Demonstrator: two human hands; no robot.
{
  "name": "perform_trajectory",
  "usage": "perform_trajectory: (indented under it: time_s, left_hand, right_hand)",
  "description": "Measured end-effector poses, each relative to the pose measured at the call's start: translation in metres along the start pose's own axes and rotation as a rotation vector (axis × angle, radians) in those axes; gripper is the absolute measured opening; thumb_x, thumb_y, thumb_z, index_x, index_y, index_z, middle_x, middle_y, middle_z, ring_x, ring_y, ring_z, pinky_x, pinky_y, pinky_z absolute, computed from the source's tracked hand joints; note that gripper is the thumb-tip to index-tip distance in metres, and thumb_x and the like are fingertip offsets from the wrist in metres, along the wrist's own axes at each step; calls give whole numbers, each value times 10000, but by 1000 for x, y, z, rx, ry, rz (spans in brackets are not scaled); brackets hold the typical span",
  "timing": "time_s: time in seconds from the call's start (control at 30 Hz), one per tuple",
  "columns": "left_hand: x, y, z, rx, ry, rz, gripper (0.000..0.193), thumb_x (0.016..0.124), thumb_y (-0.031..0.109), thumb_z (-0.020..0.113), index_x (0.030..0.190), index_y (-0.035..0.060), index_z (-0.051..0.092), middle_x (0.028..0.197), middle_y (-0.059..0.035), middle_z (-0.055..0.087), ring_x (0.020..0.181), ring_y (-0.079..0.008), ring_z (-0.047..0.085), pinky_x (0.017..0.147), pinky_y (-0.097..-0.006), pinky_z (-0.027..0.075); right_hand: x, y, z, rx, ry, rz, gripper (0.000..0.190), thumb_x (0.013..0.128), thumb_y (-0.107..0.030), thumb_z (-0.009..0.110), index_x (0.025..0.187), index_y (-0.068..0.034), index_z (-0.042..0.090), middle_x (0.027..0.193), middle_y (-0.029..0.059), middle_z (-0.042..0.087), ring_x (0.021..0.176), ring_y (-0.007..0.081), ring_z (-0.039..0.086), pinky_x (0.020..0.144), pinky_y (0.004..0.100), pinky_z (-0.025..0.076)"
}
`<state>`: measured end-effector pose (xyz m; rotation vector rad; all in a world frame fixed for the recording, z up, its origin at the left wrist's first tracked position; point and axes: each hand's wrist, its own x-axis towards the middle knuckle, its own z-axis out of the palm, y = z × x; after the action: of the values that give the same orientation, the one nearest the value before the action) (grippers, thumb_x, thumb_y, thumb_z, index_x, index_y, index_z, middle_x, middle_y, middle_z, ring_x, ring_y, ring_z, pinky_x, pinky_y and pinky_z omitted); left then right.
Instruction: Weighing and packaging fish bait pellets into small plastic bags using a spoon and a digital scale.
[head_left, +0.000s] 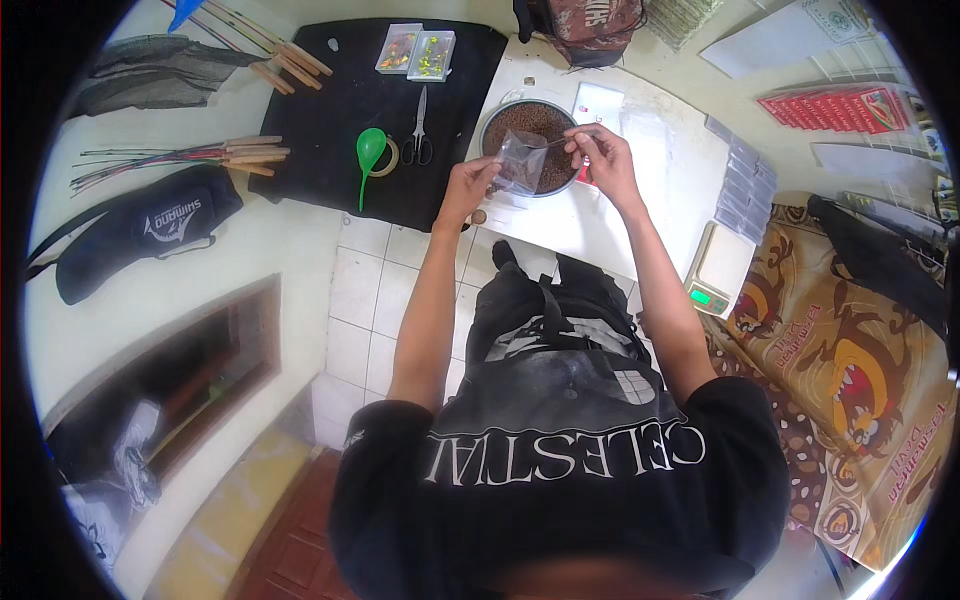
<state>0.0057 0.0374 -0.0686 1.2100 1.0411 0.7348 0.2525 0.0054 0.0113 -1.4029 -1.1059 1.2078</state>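
Over a round metal bowl (489, 120) of small brown pellets (559, 165), my left hand (472, 187) grips the edge of a clear plastic bag (523, 166). Between the fingertips of my right hand (609, 161) is the thin handle of a metal spoon (553, 142). The spoon's head lies at the bag's upper part; whether it is inside cannot be made out. Under and beside the bowl is a white tabletop (637, 217), with clear plastic bags (649, 139) to the right. A small round brown object (478, 217) sits by my left wrist.
A digital scale (716, 259) with a lit display stands at the right edge, near several plastic packs (742, 180). On the black cloth (322, 112) lie scissors (421, 127), a green ladle (371, 154), a tape roll (388, 161) and two lure boxes (431, 56). Fishing rods (255, 150) extend left.
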Motion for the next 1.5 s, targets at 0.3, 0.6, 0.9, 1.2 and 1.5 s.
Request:
perform_trajectory:
  time_s: [0.3, 0.6, 0.9, 1.2, 1.5]
  left_hand:
    - [-11, 4, -6, -19, 47, 165, 226, 905, 129, 605, 1052, -33, 660, 836, -5, 655, 725, -28, 535, 611, -185, 422]
    - [-27, 26, -16, -13, 118, 173, 209, 911, 140, 599, 1022, -23, 671, 838, -8, 672, 710, -26, 542, 613, -177, 419]
    - [-38, 70, -3, -28, 47, 244, 195, 904, 68, 570, 1037, -37, 667, 908, -70, 692, 801, -79, 592, 738, -219, 472]
    - [-45, 82, 38, -31, -112, 242, 179, 887, 83, 605, 1004, -32, 676, 868, -55, 685, 757, -75, 589, 672, -206, 472]
    - [-70, 91, 106, -32, -241, 293, 110, 870, 37, 617, 943, -37, 654, 814, -60, 674, 742, -95, 631, 656, -219, 492]
  right_hand:
    - [8, 36, -14, 217, 406, -84, 236, 968, -186, 487, 1014, 12, 607, 789, 65, 624, 556, 93, 575, 405, 209, 402]
    - [-12, 92, 1, -287, 333, 244, 434, 885, -261, 614, 1192, 31, 518, 740, 118, 659, 588, 196, 638, 496, 296, 502]
    - [-33, 13, 7, -331, 288, 11, 706, 816, -342, 690, 1318, 53, 391, 1188, 211, 521, 1009, 243, 558, 810, 346, 487]
    - [-65, -61, 0, -256, -69, -234, 203, 747, -119, 752, 913, -45, 662, 1107, 69, 597, 839, 141, 609, 686, 275, 503]
    - [-136, -93, -57, -709, -4, -249, 177, 728, -169, 753, 827, -35, 692, 1110, 101, 621, 1072, 274, 580, 921, 379, 442]
